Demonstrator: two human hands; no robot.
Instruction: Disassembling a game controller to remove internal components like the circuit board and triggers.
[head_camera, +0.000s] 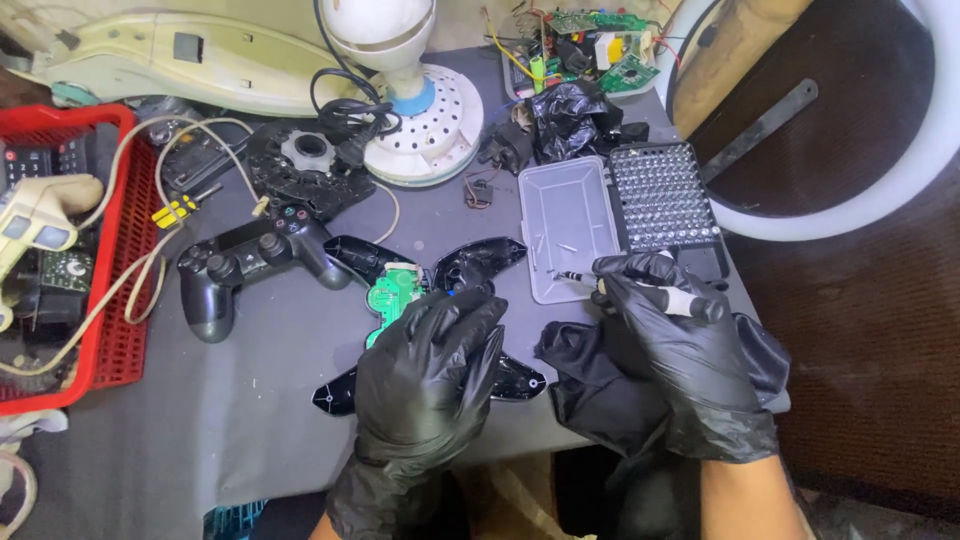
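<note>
Near the table's middle, the left hand (430, 365) in a black glove presses flat on the opened black plastic game controller shell (470, 268) with its green circuit board (392, 300). The right hand (670, 340) pinches a slim precision screwdriver (640, 293). The board looks light, stiff and fragile; best held by the shell's edges.

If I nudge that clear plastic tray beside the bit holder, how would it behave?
The clear plastic tray looks thin and nearly empty, so it would probably slide lightly. The few small screws inside would likely rattle or roll. Its shallow, flat shape seems unlikely to tip.

Head camera looks steeply down, close over the cluttered table (250, 400).
</note>
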